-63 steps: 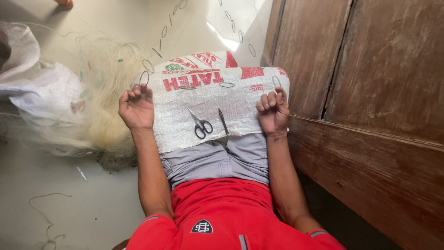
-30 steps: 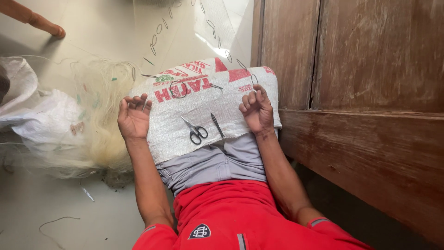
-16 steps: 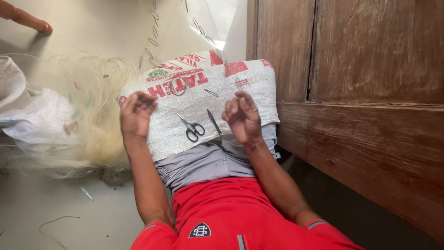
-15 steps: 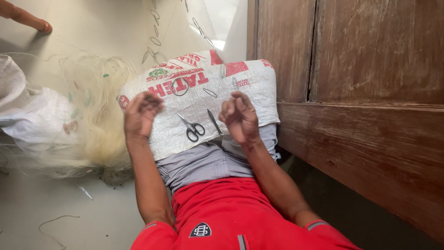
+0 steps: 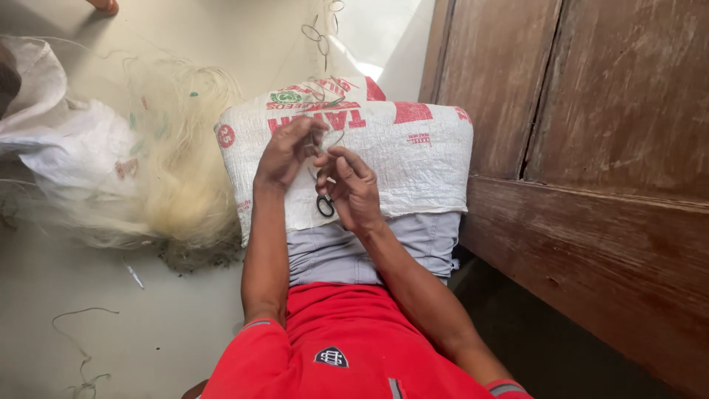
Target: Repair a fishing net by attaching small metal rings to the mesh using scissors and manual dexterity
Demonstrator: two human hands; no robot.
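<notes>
Hands [image 5: 321,166] pinch thin thread together over woven sack [image 5: 413,159] (scissors [image 5: 325,201] beneath); knotting step, next needs tension.

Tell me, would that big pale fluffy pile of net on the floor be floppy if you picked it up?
Probably very floppy: the net pile slumps in a loose heap of fine threads. It likely weighs little for its size, being see-through. It might snag, since stray strands trail across the floor.
</notes>
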